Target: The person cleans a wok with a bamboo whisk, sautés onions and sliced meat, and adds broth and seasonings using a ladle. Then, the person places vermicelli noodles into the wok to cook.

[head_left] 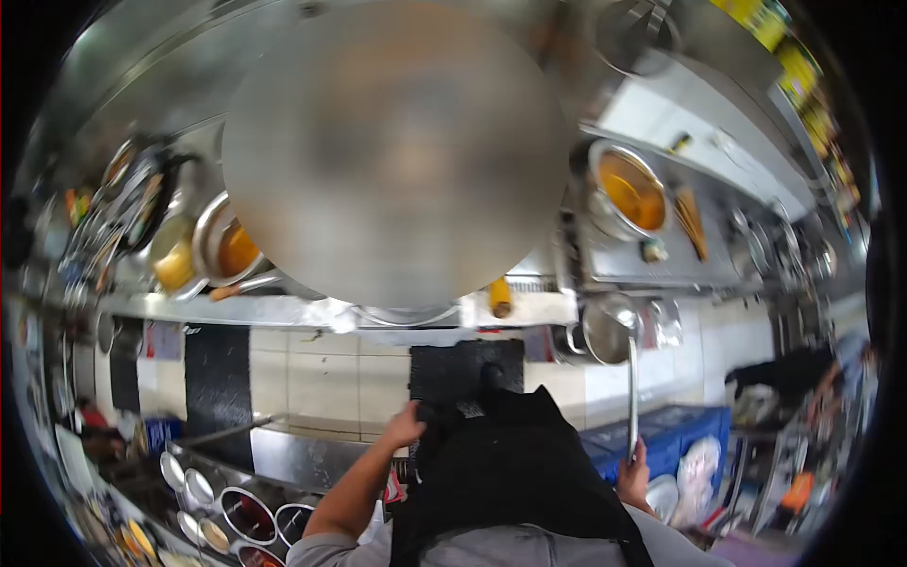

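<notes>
My right hand (635, 470) is closed around the long handle of a metal ladle (634, 397), at the right of my body. The ladle's bowl is up at the rim of a steel pot (605, 335), beside the counter's front edge. My left hand (406, 428) is at the left edge of my black apron (501, 482), its fingers bent against something dark. What it holds there, if anything, I cannot make out. A large round blurred patch hides the middle of the cooking counter (529, 310) in front of me.
On the counter, a pot of orange liquid (631, 189) stands at the right and a pot with orange contents (236, 250) at the left. Several containers (248, 515) are behind at lower left. A blue chest (661, 430) stands at right, near dark mats (217, 387) on tiled floor.
</notes>
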Demonstrator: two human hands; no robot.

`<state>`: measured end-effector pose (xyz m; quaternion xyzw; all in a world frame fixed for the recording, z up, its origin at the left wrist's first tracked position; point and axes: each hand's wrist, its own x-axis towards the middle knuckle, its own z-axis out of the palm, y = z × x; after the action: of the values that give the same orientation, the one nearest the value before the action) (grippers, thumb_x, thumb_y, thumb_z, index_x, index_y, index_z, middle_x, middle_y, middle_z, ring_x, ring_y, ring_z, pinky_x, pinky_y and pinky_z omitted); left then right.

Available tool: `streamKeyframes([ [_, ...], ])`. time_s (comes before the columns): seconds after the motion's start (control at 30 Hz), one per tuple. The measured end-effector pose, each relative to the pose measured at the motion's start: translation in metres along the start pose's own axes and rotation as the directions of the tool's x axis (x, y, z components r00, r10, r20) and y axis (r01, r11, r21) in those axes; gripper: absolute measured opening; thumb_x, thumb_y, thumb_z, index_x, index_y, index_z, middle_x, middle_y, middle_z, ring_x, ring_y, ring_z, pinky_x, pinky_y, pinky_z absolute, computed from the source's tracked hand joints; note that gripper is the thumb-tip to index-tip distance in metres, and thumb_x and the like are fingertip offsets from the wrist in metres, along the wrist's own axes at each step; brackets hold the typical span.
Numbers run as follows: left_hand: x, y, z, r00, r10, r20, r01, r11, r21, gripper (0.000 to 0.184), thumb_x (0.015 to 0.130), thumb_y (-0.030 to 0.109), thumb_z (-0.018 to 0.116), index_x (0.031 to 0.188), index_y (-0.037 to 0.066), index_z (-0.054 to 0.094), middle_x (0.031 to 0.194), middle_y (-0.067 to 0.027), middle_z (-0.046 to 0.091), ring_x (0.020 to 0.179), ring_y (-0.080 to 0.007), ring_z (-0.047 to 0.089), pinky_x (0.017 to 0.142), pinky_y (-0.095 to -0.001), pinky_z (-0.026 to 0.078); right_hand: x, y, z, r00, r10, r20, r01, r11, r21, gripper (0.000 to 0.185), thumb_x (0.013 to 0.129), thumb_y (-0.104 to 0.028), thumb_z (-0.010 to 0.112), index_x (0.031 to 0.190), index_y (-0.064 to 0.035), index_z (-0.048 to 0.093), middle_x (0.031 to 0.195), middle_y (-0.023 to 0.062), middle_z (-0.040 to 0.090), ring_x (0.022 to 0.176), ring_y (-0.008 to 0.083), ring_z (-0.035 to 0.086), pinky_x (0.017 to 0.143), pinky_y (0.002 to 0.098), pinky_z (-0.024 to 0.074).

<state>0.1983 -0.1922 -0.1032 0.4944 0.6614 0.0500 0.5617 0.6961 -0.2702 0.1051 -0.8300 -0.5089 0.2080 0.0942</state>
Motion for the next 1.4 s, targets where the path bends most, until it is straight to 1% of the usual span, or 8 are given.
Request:
streamKeyframes([
  [0.13,0.0,-0.037,-0.031,0.983,-0.068,-0.168,0.092,0.986,0.14,0.073,0.084,0.021,0.065,0.147,0.007,0.032,0.077,-0.0194,0.068,0.077,-0.035,0.07,0.077,-0.0465,0.055,-0.004,0.058,0.019,0.988,0.134,0.075,-0.137,0.99,0.032,0.064,0.089,-0.012,0.053,0.149,-0.0159,0.033,0.085,0.025,0.065,0.071,0.0383,0.065,0.063,0.0466,0.0486],
  [0.3,-0.012,-0.019,-0.048,0.913,-0.157,-0.377,0.037,0.951,-0.305,0.062,0.085,0.007,0.054,0.145,0.005,0.036,0.066,-0.006,0.055,0.052,-0.014,0.051,0.043,-0.0292,0.045,0.06,0.118,0.045,0.977,0.192,0.098,-0.2,0.977,0.075,0.071,0.086,-0.013,0.054,0.151,-0.022,0.028,0.101,0.0317,0.065,0.095,0.05,0.062,0.082,0.0559,0.0486],
  [0.4,-0.031,-0.006,-0.016,0.91,-0.185,-0.371,0.062,0.945,-0.32,0.062,0.085,0.007,0.054,0.144,0.004,0.037,0.064,-0.0047,0.054,0.05,-0.0144,0.049,0.044,-0.0314,0.044,0.114,0.152,0.063,0.97,0.22,0.104,-0.222,0.975,0.014,0.076,0.085,-0.011,0.054,0.153,-0.0214,0.023,0.103,0.0308,0.065,0.095,0.049,0.063,0.084,0.0563,0.0487],
  [0.53,-0.066,0.002,0.056,0.977,0.03,-0.21,0.024,0.968,0.25,0.065,0.083,0.01,0.058,0.144,-0.002,0.038,0.063,-0.0074,0.057,0.055,-0.0175,0.054,0.055,-0.0336,0.047,0.165,0.183,0.085,0.982,0.152,0.113,-0.163,0.982,0.092,0.078,0.086,-0.012,0.052,0.156,-0.0201,0.017,0.106,0.0332,0.064,0.096,0.0502,0.063,0.086,0.0569,0.0487],
  [0.63,-0.103,0.022,0.109,0.99,-0.096,-0.106,0.111,0.984,0.142,0.066,0.08,0.01,0.06,0.141,-0.005,0.04,0.068,-0.0122,0.063,0.063,-0.019,0.063,0.061,-0.0348,0.051,0.195,0.196,0.116,0.986,0.098,0.132,-0.116,0.984,0.135,0.082,0.086,-0.01,0.055,0.156,-0.0183,0.015,0.109,0.0338,0.064,0.096,0.0488,0.064,0.084,0.0529,0.0509],
  [0.8,-0.139,0.015,0.128,0.952,-0.287,-0.101,0.291,0.956,0.028,0.07,0.081,0.008,0.06,0.145,-0.003,0.034,0.068,-0.0112,0.064,0.055,-0.0187,0.06,0.053,-0.033,0.049,0.22,0.159,0.104,0.79,0.025,0.613,-0.605,0.2,0.771,0.076,0.093,-0.005,0.055,0.155,-0.0173,0.013,0.072,0.0044,0.047,0.055,0.0126,0.049,0.049,0.0298,0.044],
  [0.93,-0.151,0.004,0.104,0.923,-0.32,-0.215,0.305,0.947,-0.098,0.07,0.079,0.004,0.059,0.144,-0.002,0.035,0.068,-0.0115,0.065,0.051,-0.0182,0.059,0.046,-0.0326,0.047,0.229,0.16,0.1,0.716,-0.205,0.668,-0.679,-0.429,0.596,0.048,0.097,-0.005,0.053,0.135,-0.0194,0.028,0.072,0.0004,0.042,0.055,0.0078,0.043,0.048,0.0247,0.0363],
  [1.4,-0.078,-0.011,0.074,0.927,-0.37,-0.063,0.354,0.918,-0.178,0.065,0.082,-0.001,0.052,0.145,0.002,0.035,0.071,-0.0138,0.064,0.051,-0.0181,0.057,0.042,-0.0304,0.046,0.129,0.127,0.003,0.774,-0.258,0.579,-0.621,-0.489,0.612,0.043,0.1,-0.008,0.047,0.14,-0.0218,0.038,0.078,0.0004,0.043,0.052,0.0035,0.038,0.045,0.0192,0.0353],
])
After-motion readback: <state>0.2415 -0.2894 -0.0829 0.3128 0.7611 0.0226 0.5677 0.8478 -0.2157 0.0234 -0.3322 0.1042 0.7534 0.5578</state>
